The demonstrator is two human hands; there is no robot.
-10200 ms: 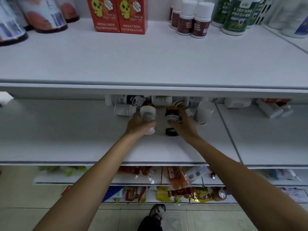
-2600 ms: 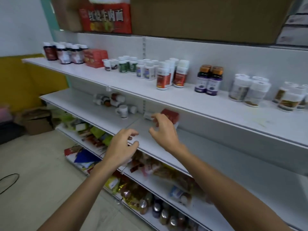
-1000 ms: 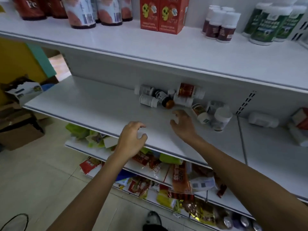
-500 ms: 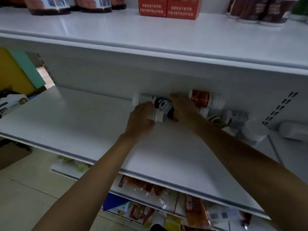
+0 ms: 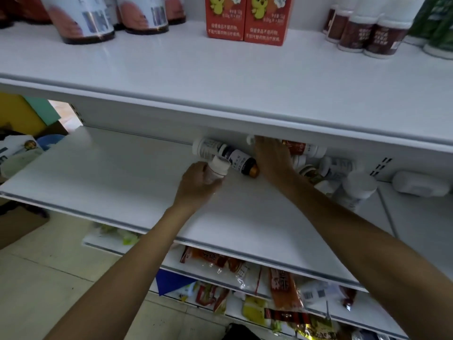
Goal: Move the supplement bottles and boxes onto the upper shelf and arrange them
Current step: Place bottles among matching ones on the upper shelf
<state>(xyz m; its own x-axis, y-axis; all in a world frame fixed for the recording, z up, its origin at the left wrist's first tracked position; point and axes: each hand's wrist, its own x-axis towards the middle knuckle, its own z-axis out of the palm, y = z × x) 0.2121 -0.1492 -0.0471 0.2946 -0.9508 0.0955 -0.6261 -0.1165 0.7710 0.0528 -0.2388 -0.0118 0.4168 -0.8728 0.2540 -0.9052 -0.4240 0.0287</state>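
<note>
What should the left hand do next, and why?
Probably lift the left hand, with the white-capped bottle it grips, out from under the upper shelf and stand the bottle on that shelf's bare front. The bottle looks free of the pile, and the right hand is deep among the lying bottles, its grip hidden.

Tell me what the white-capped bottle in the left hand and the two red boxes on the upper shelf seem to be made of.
Small white-capped bottle gripped by the left hand: probably plastic; its cap looks smooth, matte, opaque; the body is mostly hidden.
Two red rectangular boxes on the white upper shelf: likely printed cardboard, rather matte, judging by straight edges and flat printed faces.
</note>
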